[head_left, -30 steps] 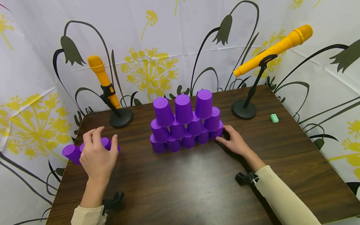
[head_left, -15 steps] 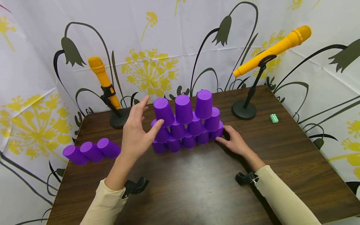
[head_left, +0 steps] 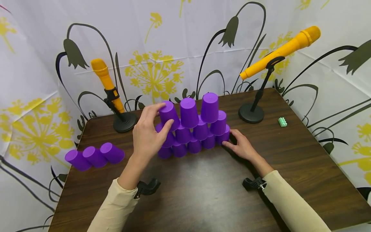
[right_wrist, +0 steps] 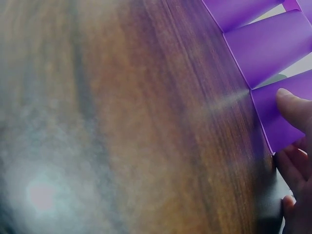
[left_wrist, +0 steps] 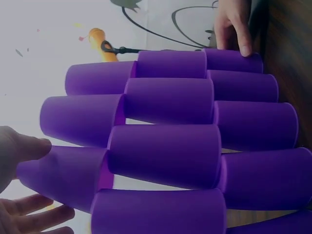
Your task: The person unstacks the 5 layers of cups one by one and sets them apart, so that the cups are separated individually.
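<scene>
Upside-down purple cups (head_left: pixel 189 113) stand stacked in three rows in the middle of the table. Three cups form the top row, with several in each row beneath. My left hand (head_left: pixel 149 130) has thumb and fingers on opposite sides of the top row's left cup (head_left: pixel 169 113). In the left wrist view the thumb (left_wrist: pixel 34 147) lies on that cup (left_wrist: pixel 66 170), which rests on the row below. At the right end of the bottom row, my right hand (head_left: pixel 242 145) holds the last cup (head_left: pixel 222 137), its thumb (right_wrist: pixel 288 105) on the near side.
Three more purple cups (head_left: pixel 95 157) stand upside down in a row at the left. Yellow microphones on black stands flank the stack, one microphone (head_left: pixel 105 79) at left and another microphone (head_left: pixel 281 53) at right. A small green toy brick (head_left: pixel 282 122) lies far right.
My left hand has moved right from above the three separate cups to the stack's top left cup, its fingers closing in around it. The right hand stays in place.
</scene>
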Motion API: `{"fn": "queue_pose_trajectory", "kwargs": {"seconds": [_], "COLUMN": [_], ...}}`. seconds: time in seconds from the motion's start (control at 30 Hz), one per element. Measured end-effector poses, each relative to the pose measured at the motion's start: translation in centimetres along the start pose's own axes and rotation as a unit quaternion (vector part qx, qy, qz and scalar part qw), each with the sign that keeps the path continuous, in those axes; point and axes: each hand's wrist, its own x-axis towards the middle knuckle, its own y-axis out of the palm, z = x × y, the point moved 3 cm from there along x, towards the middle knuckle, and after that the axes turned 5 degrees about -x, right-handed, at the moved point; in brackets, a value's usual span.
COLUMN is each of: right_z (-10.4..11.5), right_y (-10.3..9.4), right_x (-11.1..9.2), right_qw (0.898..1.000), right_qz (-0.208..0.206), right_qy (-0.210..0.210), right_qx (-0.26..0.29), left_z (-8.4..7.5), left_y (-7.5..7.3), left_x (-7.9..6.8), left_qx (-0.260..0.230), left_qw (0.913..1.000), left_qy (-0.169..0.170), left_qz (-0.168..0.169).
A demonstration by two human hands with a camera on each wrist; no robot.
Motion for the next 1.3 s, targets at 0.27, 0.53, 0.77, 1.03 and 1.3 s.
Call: {"fn": "queue_pose_trajectory", "kwargs": {"seconds": [0.27, 0.53, 0.77, 1.03, 1.3], "right_z": [0.1, 0.3, 0.2, 0.0, 0.1], "right_y": [-0.1, -0.1, -0.1, 0.0, 0.0], "right_x": [0.0, 0.1, 0.2, 0.0, 0.0], "right_qw": [1.000, 1.000, 1.000, 1.000, 1.000], "right_qz": [-0.001, 0.001, 0.001, -0.001, -0.002], "right_qy": [-0.003, -0.003, -0.002, -0.003, 0.003], "right_qx": [-0.001, 0.002, 0.002, 0.000, 0.001], "left_z": [0.5, 0.9, 3.9, 10.0, 13.6], "left_y": [0.4, -2.5, -7.0, -7.7, -6.0], "left_x": [-0.2, -1.1, -3.5, -8.4, -11.4], "left_qx": [0.001, -0.025, 0.008, 0.120, 0.190], "left_qw": [0.9998, 0.9976, 0.9902, 0.9757, 0.9673], "left_qy": [-0.003, -0.009, -0.065, -0.141, -0.148], "left_qz": [-0.018, -0.064, -0.123, -0.116, -0.079]}}
